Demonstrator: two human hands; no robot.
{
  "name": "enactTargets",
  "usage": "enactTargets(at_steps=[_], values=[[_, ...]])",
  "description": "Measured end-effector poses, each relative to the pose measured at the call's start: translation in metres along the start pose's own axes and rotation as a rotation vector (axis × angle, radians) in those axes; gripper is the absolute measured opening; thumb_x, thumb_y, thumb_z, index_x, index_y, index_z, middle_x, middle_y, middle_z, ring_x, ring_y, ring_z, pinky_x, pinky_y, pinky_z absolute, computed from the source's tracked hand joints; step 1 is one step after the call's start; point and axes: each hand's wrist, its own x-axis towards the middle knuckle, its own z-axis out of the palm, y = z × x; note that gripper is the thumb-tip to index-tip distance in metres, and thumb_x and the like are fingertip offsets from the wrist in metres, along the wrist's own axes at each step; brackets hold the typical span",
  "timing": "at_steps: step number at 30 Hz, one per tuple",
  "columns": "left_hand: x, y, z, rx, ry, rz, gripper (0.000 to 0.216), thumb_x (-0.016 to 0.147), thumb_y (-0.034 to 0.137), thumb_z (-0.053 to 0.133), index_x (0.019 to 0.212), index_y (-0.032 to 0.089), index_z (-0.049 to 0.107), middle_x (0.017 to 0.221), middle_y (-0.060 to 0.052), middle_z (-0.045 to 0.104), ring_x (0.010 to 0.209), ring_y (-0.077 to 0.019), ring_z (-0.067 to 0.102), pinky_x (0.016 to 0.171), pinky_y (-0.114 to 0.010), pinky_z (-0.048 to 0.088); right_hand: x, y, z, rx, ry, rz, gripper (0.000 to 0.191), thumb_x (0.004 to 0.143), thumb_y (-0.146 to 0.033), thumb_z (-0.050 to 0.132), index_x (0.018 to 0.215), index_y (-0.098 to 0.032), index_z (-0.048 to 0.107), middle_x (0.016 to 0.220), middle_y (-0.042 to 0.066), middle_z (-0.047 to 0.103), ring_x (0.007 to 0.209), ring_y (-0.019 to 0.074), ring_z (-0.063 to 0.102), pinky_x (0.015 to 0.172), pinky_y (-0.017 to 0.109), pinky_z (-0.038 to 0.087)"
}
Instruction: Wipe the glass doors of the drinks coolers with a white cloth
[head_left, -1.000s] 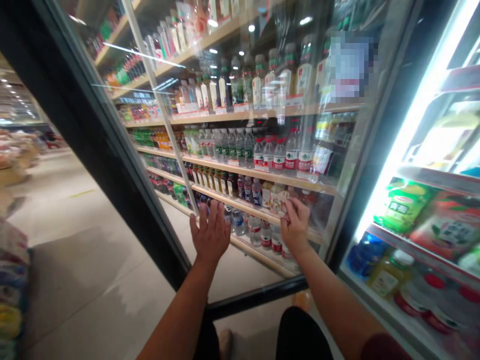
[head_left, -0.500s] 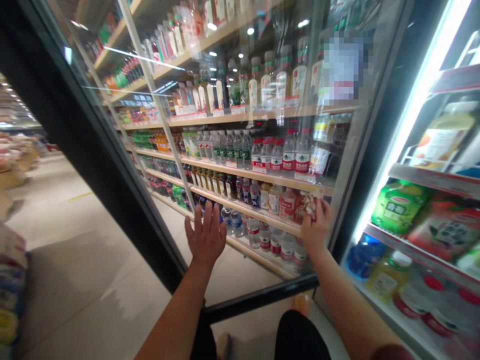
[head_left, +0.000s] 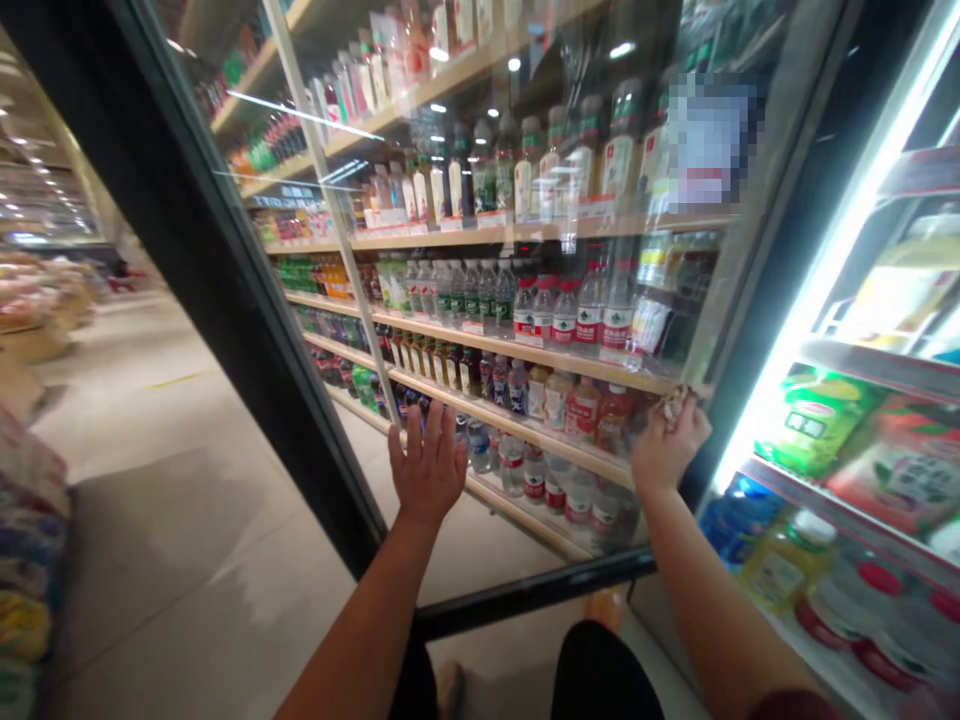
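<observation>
The left hand point(head_left: 427, 470) is held flat with its fingers slightly spread and nothing in its grasp, palm toward the glass door point(head_left: 480, 562). Well to the right of those fingers, the right hand point(head_left: 671, 450) has its fingers bent closely around a crumpled patterned wad point(head_left: 675, 403), which shows above and just beyond the fingertips, near the right edge of the pane. The view is soft here, so I cannot tell whether the wad is cloth or paper, nor how firmly either hand meets the glass. Through the pane, above the left fingers and reaching across toward the right ones, stand rows of bottles on wooden shelves, among them red-labelled water bottles point(head_left: 615, 318) up and left of the right fingers. The door's black frame point(head_left: 225, 290) slants down to the left of the left fingers, with pale floor point(head_left: 187, 540) beyond it. To the right of the right fingers is a lit cooler, where a green pouch point(head_left: 810, 415) lies beside a red pouch point(head_left: 892, 455); a yellow drink bottle point(head_left: 787, 565) stands below them, lower than the fingertips.
</observation>
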Motion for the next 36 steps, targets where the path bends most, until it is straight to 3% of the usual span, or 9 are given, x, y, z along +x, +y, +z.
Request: enactTargets(at_steps=[3,5,11,13,19,26,32,36], values=[[-0.001,0.0,0.002,0.023,-0.001,0.005,0.069,0.095,0.029,0.055,0.157,0.015,0.026,0.15,-0.015,0.046,0.151,-0.0272,0.018,0.125,-0.049,0.012,0.023,-0.042,0.015,0.052,-0.011,-0.145,0.058,0.086,-0.032,0.051,0.141,-0.014,0.053,0.128,0.017,0.051,0.123,0.0303,0.049,0.109,0.053,0.041],[-0.002,0.0,0.002,0.031,0.004,0.008,0.069,0.095,0.029,0.056,0.156,0.014,0.027,0.149,-0.015,0.047,0.151,-0.0276,0.019,0.125,-0.049,0.013,0.015,-0.064,0.022,0.078,-0.062,-0.289,0.054,0.089,-0.029,0.048,0.142,-0.017,0.052,0.131,0.016,0.05,0.125,0.0295,0.047,0.109,0.053,0.04],[-0.004,0.0,0.002,0.006,-0.009,-0.005,0.069,0.095,0.029,0.057,0.156,0.015,0.027,0.148,-0.014,0.048,0.151,-0.0255,0.017,0.125,-0.047,0.01,-0.077,-0.073,0.019,0.074,-0.254,-0.638,0.057,0.09,-0.013,0.041,0.146,-0.021,0.046,0.128,0.016,0.051,0.119,0.0276,0.051,0.101,0.05,0.044],[-0.004,0.0,0.001,0.0,-0.008,-0.004,0.07,0.095,0.029,0.057,0.156,0.015,0.027,0.148,-0.014,0.048,0.151,-0.0253,0.017,0.125,-0.047,0.009,-0.08,-0.085,0.02,0.091,-0.266,-0.673,0.06,0.088,-0.011,0.042,0.147,-0.023,0.045,0.126,0.015,0.053,0.117,0.0264,0.052,0.099,0.048,0.045],[-0.003,0.001,0.001,-0.024,-0.006,-0.019,0.068,0.096,0.029,0.055,0.156,0.017,0.027,0.15,-0.014,0.045,0.151,-0.0251,0.018,0.125,-0.047,0.009,-0.038,-0.15,0.04,0.189,-0.216,-0.744,0.062,0.088,-0.01,0.043,0.148,-0.023,0.043,0.131,0.013,0.052,0.122,0.0254,0.05,0.103,0.045,0.044],[-0.003,0.001,-0.001,-0.008,-0.005,0.003,0.067,0.097,0.028,0.054,0.156,0.013,0.027,0.146,-0.015,0.051,0.152,-0.0261,0.018,0.125,-0.049,0.01,-0.097,-0.139,0.033,0.207,-0.338,-0.876,0.065,0.091,-0.006,0.045,0.153,-0.023,0.036,0.122,0.011,0.057,0.111,0.0226,0.053,0.098,0.038,0.048],[-0.003,0.0,0.0,-0.005,0.014,0.01,0.066,0.096,0.028,0.056,0.155,0.013,0.03,0.145,-0.017,0.052,0.152,-0.0263,0.017,0.124,-0.049,0.012,-0.076,-0.19,0.047,0.28,-0.364,-0.848,0.053,0.093,-0.009,0.045,0.145,-0.019,0.049,0.128,0.012,0.058,0.117,0.0226,0.051,0.105,0.038,0.044],[-0.003,-0.001,-0.001,-0.024,0.035,0.034,0.058,0.095,0.024,0.054,0.15,0.012,0.039,0.144,-0.018,0.053,0.151,-0.0286,0.02,0.123,-0.052,0.015,-0.093,-0.184,0.049,0.27,-0.369,-0.893,0.048,0.094,-0.013,0.051,0.141,-0.021,0.054,0.128,0.011,0.06,0.115,0.0215,0.053,0.104,0.036,0.045]])
